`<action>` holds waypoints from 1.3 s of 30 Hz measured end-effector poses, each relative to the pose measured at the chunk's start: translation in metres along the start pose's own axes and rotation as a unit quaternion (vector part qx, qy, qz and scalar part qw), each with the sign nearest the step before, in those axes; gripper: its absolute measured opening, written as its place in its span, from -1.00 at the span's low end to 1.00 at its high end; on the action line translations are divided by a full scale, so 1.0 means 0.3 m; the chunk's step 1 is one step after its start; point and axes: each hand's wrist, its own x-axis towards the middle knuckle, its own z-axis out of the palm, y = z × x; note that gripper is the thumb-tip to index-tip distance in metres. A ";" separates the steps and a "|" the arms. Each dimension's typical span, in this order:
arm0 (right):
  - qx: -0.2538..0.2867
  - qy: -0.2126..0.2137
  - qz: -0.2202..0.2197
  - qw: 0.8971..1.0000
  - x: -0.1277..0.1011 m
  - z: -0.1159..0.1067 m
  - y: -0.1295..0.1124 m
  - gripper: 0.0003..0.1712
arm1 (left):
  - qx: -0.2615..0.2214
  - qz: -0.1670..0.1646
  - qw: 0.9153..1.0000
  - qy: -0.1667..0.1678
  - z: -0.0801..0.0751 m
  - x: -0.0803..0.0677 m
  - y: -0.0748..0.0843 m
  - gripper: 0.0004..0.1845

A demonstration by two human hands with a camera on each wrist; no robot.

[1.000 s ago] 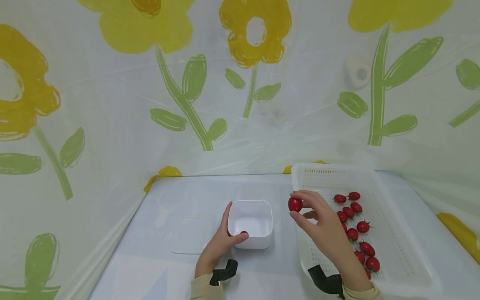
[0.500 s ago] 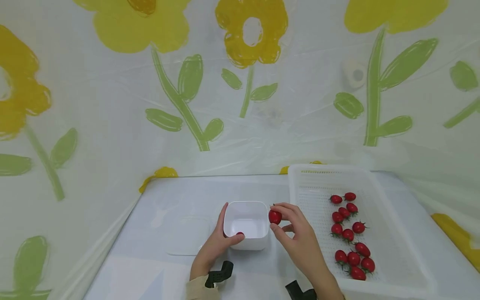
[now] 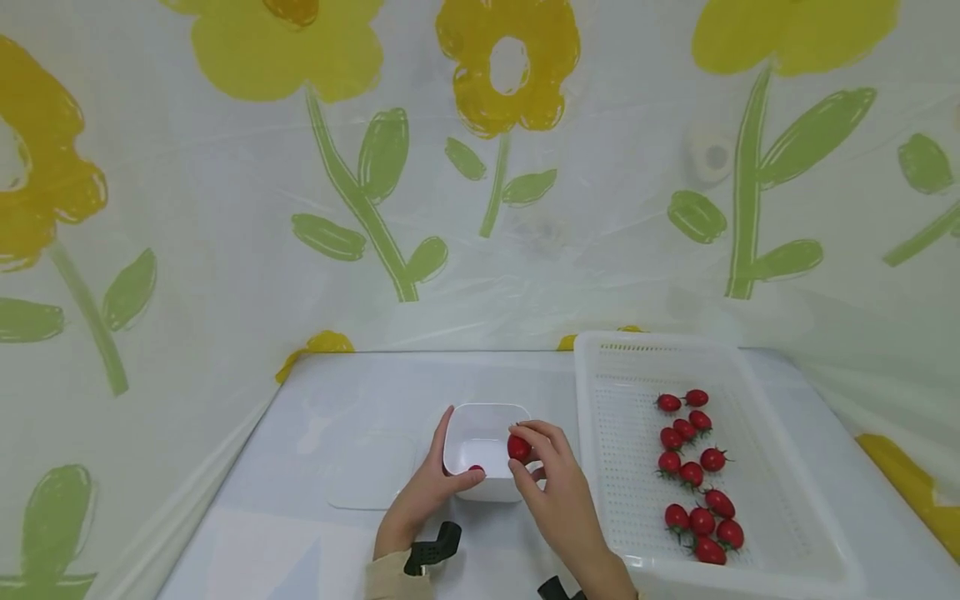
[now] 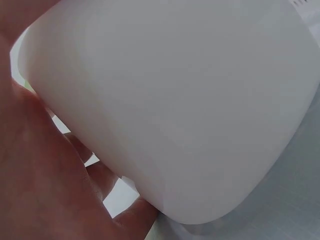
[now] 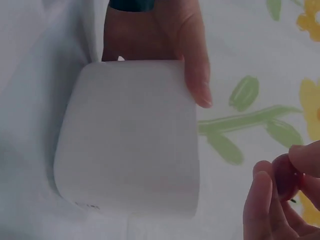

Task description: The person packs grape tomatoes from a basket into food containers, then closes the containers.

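Note:
A white square container (image 3: 491, 492) stands on the table in the head view, its mouth facing up. My left hand (image 3: 423, 492) grips its left side, thumb over the near rim and fingers along the outer wall. Inside, a bit of red tomato (image 3: 476, 468) shows by that thumb; the rest is hidden. Between thumb and fingertips my right hand (image 3: 555, 483) pinches a cherry tomato (image 3: 518, 448) at the container's right rim. The right wrist view has the same pinched tomato (image 5: 286, 177), held above the rim's level beside the container's white wall (image 5: 130, 135).
To the right is a white perforated basket (image 3: 787, 500) with several cherry tomatoes (image 3: 702, 522) in it. A clear flat lid (image 3: 367, 475) lies left of the container. Behind the table hangs a flower-printed sheet (image 3: 592, 275).
My right hand has carried the cherry tomato left from over the basket to the container's right rim. The left hand keeps its grip on the container.

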 end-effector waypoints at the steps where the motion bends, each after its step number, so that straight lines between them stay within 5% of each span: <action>1: -0.002 -0.002 0.004 1.000 -0.003 0.011 0.001 -0.52 | -0.002 0.000 1.000 0.000 -0.003 0.001 -0.006 0.07; 11: -0.113 -0.003 0.018 0.993 -0.034 0.087 0.012 -0.57 | -0.022 0.020 1.000 0.002 -0.014 0.039 -0.109 0.05; 18: -0.159 0.004 0.023 0.987 -0.038 0.116 0.044 -0.56 | -0.030 0.023 0.999 -0.005 -0.011 0.016 -0.064 0.07; 24: -0.157 0.017 0.014 0.987 -0.042 0.130 0.063 -0.54 | -0.031 0.010 0.999 -0.005 -0.006 -0.008 -0.023 0.10; 32: -0.148 0.054 -0.027 0.987 -0.031 0.139 0.080 -0.43 | -0.043 0.030 0.999 0.001 -0.013 0.041 -0.100 0.03; 39: -0.127 0.068 -0.046 0.988 -0.027 0.135 0.089 -0.48 | -0.039 0.039 0.998 0.004 -0.011 0.053 -0.110 0.02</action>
